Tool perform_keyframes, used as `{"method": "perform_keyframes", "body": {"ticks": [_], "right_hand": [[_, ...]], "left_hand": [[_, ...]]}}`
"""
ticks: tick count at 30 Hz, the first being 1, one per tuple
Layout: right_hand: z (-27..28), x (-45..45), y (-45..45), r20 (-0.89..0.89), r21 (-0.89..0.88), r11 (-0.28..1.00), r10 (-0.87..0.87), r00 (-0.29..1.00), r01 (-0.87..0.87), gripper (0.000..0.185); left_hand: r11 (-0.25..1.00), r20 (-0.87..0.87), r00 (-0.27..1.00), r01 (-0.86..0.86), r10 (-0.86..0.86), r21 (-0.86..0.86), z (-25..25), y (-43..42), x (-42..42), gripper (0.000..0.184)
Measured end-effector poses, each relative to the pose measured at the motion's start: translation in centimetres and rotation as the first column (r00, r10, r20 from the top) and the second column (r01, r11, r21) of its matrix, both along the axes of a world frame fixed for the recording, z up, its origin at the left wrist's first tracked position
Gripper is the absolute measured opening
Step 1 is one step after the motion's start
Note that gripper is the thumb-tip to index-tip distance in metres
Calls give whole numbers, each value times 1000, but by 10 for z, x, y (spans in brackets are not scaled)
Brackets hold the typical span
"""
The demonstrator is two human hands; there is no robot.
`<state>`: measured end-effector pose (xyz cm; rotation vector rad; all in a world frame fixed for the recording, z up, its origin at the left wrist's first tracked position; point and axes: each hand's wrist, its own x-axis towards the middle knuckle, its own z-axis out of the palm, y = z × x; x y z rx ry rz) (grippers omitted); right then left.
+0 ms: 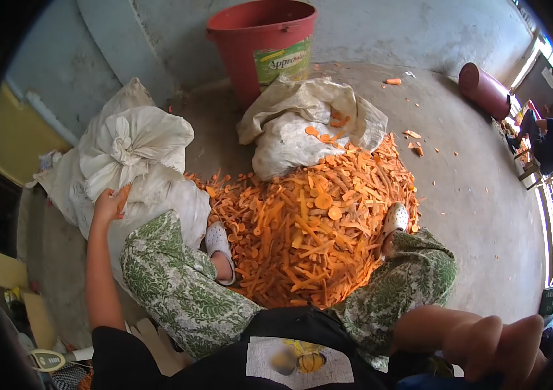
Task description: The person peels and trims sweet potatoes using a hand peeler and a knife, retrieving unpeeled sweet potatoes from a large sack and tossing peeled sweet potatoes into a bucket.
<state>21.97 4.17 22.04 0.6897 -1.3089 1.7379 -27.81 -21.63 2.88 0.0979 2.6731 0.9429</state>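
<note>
My left hand (105, 207) is closed around a piece of carrot (122, 199), held beside a tied white sack (137, 146) at the left. Close to the camera at the lower right, my right hand (500, 344) has its fingers curled, and what they hold, if anything, is hidden. Something dark blue (448, 382) shows below that hand. Between my feet lies a large heap of cut carrots (309, 227), a mix of long strips and round slices. An opened white sack (299, 140) slumps against the far side of the heap, with several slices on it.
A red bin (257, 32) with a green label stands by the wall. A dark red barrel (484, 91) lies tipped on the concrete floor (477, 195), where carrot scraps are scattered. Another person (552, 146) sits at the far right. A handled tool (49, 359) lies lower left.
</note>
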Motion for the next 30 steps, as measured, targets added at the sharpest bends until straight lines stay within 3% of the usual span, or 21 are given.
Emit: {"method": "perform_keyframes", "body": {"ticks": [3,6,8,9,11,12,14,16,18,22,24,26,27,28,29,30], "right_hand": [[0,6,-1,2,8,1000,-14,1000,14,6],[2,12,1,-3,6,999,-37,999,37,7],[6,17,4,-16,-5,999,-54,998,54,9],[9,20,6,-24,-8,998,-60,998,60,9],[12,21,7,-28,-6,997,-71,997,71,11],[12,21,6,-27,0,997,-74,997,74,11],[11,19,1,-4,18,997,-74,997,74,13],[9,15,-2,13,41,997,-71,997,70,14],[7,12,-4,29,61,996,-72,997,70,12],[-4,5,12,70,37,986,-164,984,162,12],[-17,2,29,145,0,949,-310,939,314,19],[-46,-16,56,342,-95,838,-480,808,537,26],[-74,-29,84,336,-337,889,-193,922,309,24],[-111,-59,95,859,-204,504,-319,400,839,23],[-133,-78,100,854,-187,467,-358,378,864,23],[-156,-87,104,873,-172,509,-318,370,843,25]], "left_hand": [[994,-41,998,49,-53,-99,-3,-9,-1,33],[993,56,996,68,-63,-97,21,-11,21,32],[981,215,972,52,-92,185,36,-18,39,34],[981,215,972,53,-93,185,48,-18,53,34],[788,286,924,25,-253,615,70,-8,82,34],[786,286,924,25,-254,617,74,-3,88,34],[586,262,910,-26,-322,810,78,7,99,38],[481,305,872,-93,-384,872,88,36,117,42],[405,329,792,-115,-514,907,91,72,136,47],[412,463,568,-227,-680,883,66,140,166,48],[399,505,414,-319,-757,860,47,170,184,41],[411,551,314,-414,-773,812,32,196,206,35],[433,598,304,-464,-742,773,24,207,218,32],[476,653,263,-504,-710,720,8,224,242,31],[521,666,253,-456,-702,721,1,228,254,31],[565,680,243,-406,-691,719,-5,229,265,31]]}}
